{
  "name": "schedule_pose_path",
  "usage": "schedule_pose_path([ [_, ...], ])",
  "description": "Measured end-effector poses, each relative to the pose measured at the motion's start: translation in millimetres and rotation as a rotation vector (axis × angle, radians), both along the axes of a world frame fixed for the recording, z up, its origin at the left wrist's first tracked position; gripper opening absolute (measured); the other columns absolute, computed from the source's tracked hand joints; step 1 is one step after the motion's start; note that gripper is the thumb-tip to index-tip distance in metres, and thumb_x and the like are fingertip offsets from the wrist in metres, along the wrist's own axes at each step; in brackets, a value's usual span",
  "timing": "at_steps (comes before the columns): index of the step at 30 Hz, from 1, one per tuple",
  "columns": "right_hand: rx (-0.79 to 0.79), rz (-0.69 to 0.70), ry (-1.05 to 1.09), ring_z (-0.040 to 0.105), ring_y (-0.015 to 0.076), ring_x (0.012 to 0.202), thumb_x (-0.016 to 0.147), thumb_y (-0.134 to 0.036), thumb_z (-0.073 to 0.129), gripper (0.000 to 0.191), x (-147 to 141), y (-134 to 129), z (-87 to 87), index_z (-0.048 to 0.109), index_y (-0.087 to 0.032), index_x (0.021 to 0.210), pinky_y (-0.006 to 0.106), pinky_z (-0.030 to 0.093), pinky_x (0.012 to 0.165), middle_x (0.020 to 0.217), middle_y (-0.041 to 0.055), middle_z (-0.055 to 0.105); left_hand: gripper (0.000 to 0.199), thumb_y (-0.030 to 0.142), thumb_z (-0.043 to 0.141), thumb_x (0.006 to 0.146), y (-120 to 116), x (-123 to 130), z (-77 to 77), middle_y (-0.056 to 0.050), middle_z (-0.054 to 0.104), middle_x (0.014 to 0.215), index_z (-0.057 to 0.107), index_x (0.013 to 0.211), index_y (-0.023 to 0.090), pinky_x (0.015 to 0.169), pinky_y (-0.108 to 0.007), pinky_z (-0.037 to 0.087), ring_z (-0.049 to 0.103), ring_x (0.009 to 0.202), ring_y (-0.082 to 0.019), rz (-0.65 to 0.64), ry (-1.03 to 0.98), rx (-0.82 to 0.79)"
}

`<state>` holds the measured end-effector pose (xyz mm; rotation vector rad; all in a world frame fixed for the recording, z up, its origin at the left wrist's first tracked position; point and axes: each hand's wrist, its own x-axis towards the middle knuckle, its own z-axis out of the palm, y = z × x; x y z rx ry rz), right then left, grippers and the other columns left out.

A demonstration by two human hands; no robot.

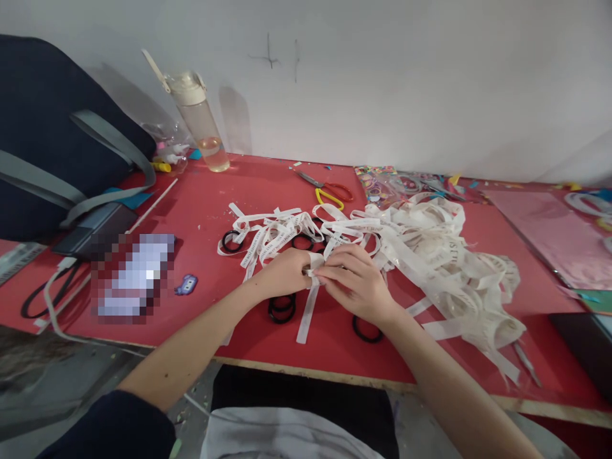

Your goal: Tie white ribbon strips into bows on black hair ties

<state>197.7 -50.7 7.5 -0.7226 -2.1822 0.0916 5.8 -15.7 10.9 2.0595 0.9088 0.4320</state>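
My left hand [287,271] and my right hand [356,280] meet at the middle of the red table, both closed on one white ribbon [308,315]. A loose end of that ribbon hangs down between them toward me. Just below the hands lie black rings [281,309], and another black ring [367,330] sits beneath my right wrist. Behind my fingers is a tangle of printed white ribbons [272,239] with more black rings [233,241] among them. My fingers hide the exact spot where the ribbon is gripped.
A big heap of white ribbon [444,268] spreads to the right. Scissors [329,190] with red and yellow handles lie behind. At left are a phone [138,274], a power bank [95,229], a dark bag [43,127] and a water bottle [201,121]. The table's front edge [315,373] is near me.
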Motion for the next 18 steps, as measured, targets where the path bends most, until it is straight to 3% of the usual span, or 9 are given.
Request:
schedule_pose_path([
  [3, -0.028, -0.004, 0.031, 0.057, 0.0203, 0.087, 0.086, -0.007, 0.059, 0.027, -1, 0, -1.3, 0.07, -0.024, 0.103, 0.038, 0.052, 0.077, 0.082, 0.0039, 0.068, 0.016, 0.019, 0.055, 0.074, 0, 0, 1.6, 0.005, 0.043, 0.058, 0.043, 0.063, 0.018, 0.057, -0.024, 0.028, 0.039, 0.059, -0.011, 0.017, 0.045, 0.006],
  [7, -0.065, -0.046, 0.027, 0.056, 0.0198, 0.082, 0.09, -0.01, 0.059, 0.025, -5, 1, -7.3, 0.071, -0.026, 0.106, 0.037, 0.05, 0.073, 0.074, 0.0022, 0.067, 0.01, 0.012, 0.052, 0.07, -1, 1, 0.5, 0.003, 0.047, 0.061, 0.046, 0.065, 0.018, 0.058, -0.026, 0.028, 0.041, 0.06, -0.012, 0.043, 0.151, 0.143],
  [14, -0.093, -0.082, 0.021, 0.059, 0.0203, 0.087, 0.09, -0.017, 0.064, 0.01, -11, -1, -7.4, 0.07, -0.021, 0.097, 0.039, 0.051, 0.079, 0.09, 0.0071, 0.068, 0.01, 0.013, 0.05, 0.076, -2, 1, -1.9, -0.002, 0.059, 0.068, 0.049, 0.068, 0.02, 0.058, -0.029, 0.028, 0.052, 0.064, -0.017, 0.084, 0.262, 0.281],
  [18, -0.135, -0.099, 0.01, 0.059, 0.0206, 0.086, 0.09, -0.019, 0.064, 0.005, -12, -2, -5.4, 0.066, -0.022, 0.094, 0.04, 0.05, 0.081, 0.088, 0.0055, 0.069, 0.008, 0.015, 0.052, 0.077, -4, 2, 0.9, -0.003, 0.063, 0.074, 0.051, 0.071, 0.02, 0.059, -0.029, 0.03, 0.057, 0.07, -0.019, 0.104, 0.338, 0.297],
])
